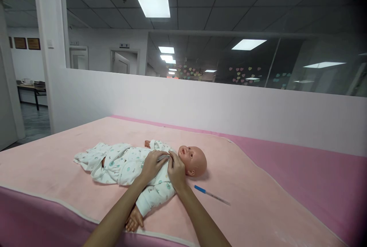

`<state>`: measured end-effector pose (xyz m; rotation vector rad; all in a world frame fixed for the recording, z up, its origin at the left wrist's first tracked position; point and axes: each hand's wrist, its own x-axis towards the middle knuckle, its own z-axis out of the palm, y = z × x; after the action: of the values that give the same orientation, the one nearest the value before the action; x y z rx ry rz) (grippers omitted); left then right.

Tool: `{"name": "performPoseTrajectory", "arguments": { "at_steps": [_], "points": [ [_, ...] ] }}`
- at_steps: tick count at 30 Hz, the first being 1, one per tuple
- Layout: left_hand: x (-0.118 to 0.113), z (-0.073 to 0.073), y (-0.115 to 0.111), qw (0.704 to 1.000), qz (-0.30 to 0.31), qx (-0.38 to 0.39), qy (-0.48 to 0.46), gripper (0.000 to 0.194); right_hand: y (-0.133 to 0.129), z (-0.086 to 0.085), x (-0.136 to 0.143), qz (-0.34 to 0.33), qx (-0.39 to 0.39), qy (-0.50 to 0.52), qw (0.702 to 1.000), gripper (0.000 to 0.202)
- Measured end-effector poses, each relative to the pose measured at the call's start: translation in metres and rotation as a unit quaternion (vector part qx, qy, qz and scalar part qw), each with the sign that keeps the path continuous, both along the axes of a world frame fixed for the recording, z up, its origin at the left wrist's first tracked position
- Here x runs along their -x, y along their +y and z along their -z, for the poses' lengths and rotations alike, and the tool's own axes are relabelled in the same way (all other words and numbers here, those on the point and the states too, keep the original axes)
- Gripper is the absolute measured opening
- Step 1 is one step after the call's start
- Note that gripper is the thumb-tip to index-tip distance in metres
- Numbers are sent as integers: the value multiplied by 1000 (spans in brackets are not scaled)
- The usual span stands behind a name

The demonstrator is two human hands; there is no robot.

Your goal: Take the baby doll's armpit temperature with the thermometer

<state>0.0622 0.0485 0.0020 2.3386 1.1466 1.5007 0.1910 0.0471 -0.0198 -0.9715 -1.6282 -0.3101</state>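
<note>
A baby doll lies on its back, head to the right, dressed in a white patterned baby romper. At the upper chest, close to the collar, both hands meet with bent fingers. My left hand is closed on the front of the romper. Beside it, just below the doll's chin, my right hand pinches the romper's neck edge. The fingertips nearly touch, and the exact bit of cloth between them is hard to see. One doll hand sticks out of the near sleeve, under my left forearm.
A pen with a blue cap lies right of the doll's head. Everything rests on a pink padded mat with a pale edge, over a darker pink surface. Behind it rises a white low wall with glass above. A doorway stands at left.
</note>
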Motion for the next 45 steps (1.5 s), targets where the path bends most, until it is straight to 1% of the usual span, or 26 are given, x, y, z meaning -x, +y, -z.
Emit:
{"name": "performPoseTrajectory", "arguments": {
  "at_steps": [9,14,16,18,20,22,26,29,33,36,40,45],
  "points": [
    [-1,4,2,1000,-31,0,-7,17,-1,0,1,-4,-2,25,1000,27],
    [-2,2,0,999,-44,-15,2,15,-4,-2,2,9,-9,19,1000,25],
    [-1,1,-3,997,-58,-41,9,14,-5,-3,2,13,-15,16,1000,24],
    [2,-1,-7,992,-88,-93,17,14,-6,-4,1,12,-28,16,999,24],
    [7,-2,-12,981,-123,-150,24,15,-6,-6,1,13,-49,19,999,23],
    [15,-2,-17,973,-143,-180,37,16,-7,-8,0,16,-66,19,998,24],
    [28,-1,-23,971,-151,-166,87,19,-9,-12,-1,24,-79,2,997,24],
    [31,1,-24,969,-165,-149,104,20,-12,-15,0,29,-76,-10,997,25],
    [30,2,-25,972,-169,-135,94,18,-16,-19,3,18,-52,-28,998,28],
    [29,3,-25,974,-165,-131,83,19,-18,-22,6,-4,-19,-61,998,24],
    [29,3,-25,977,-156,-126,79,21,-19,-20,10,-19,15,-97,995,12],
    [29,3,-26,979,-145,-125,72,17,-18,-18,12,-20,28,-99,995,13]
  ]
}}
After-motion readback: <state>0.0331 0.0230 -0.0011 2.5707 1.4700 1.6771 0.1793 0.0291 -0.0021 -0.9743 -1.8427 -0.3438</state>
